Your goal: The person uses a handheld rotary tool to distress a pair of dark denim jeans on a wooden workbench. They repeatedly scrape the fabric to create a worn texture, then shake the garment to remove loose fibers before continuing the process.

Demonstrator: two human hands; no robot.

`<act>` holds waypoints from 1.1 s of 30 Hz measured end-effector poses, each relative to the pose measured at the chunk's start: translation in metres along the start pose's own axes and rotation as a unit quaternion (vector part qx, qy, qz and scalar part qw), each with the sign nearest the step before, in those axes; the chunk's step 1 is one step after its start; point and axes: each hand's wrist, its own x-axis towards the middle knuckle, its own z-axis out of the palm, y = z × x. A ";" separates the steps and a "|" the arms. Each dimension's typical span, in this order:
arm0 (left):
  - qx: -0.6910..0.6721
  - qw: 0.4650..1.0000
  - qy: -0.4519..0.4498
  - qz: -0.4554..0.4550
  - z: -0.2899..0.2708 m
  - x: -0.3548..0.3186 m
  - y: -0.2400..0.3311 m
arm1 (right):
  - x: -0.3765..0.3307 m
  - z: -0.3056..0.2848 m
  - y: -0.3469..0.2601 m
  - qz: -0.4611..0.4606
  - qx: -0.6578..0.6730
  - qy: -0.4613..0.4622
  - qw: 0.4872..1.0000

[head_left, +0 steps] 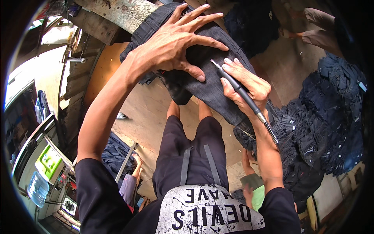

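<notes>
Black denim jeans (210,87) lie stretched lengthwise in front of me, slanting from the upper left to the lower right. My left hand (169,43) presses flat on their upper part, fingers spread wide and holding nothing. In my right hand (249,84) is a black pen-shaped rotary tool handpiece (242,93), gripped between thumb and fingers. Its slim metal tip points up and left, at or just over the denim to the right of my left thumb; contact cannot be made out. A metal spring sleeve trails from its rear end along my right forearm.
Dark garments are heaped in a large pile (307,128) on the right. A worn wooden board (120,13) juts in at the upper left. Another person's legs (321,31) show at the upper right, with other people low on both sides. A blue water bottle (37,189) stands far left.
</notes>
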 end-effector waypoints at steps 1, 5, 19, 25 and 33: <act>0.003 1.000 0.002 0.002 -0.001 0.001 0.000 | 0.000 0.001 0.001 -0.001 0.000 -0.001 1.000; 0.014 1.000 0.004 0.006 -0.003 0.003 0.001 | 0.001 0.001 0.003 0.001 0.003 0.000 1.000; -0.048 0.995 -0.063 -0.057 -0.007 0.007 0.003 | -0.006 -0.003 0.002 0.024 -0.022 0.030 0.999; -0.010 0.997 -0.057 -0.044 -0.008 0.008 0.004 | -0.010 -0.007 -0.001 0.032 -0.021 0.034 0.999; -0.020 0.998 -0.053 -0.038 -0.012 0.007 0.006 | -0.014 -0.007 -0.003 0.039 -0.041 0.057 0.997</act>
